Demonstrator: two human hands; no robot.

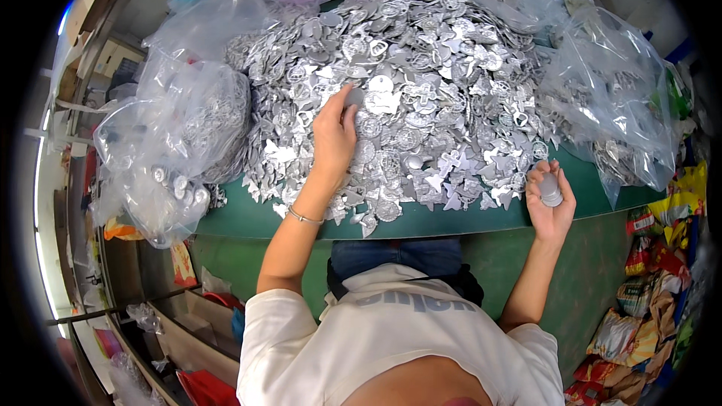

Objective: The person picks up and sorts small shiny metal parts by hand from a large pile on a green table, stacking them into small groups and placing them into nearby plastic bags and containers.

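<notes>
Green tabletop (233,216) bears silvery metal charms (421,135), heaped upper-middle. Left of centre, the left hand (332,135) pinches a round grey disc (356,96); at right, the right hand (555,218) cups stacked discs (550,186). Likely gathering discs; adding another calls for steadying that stack.

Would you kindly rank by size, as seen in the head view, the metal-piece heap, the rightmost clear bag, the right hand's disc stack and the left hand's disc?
1. Metal-piece heap
2. Rightmost clear bag
3. Disc stack, in the right hand
4. Grey disc, at the left hand, partly covered
</notes>
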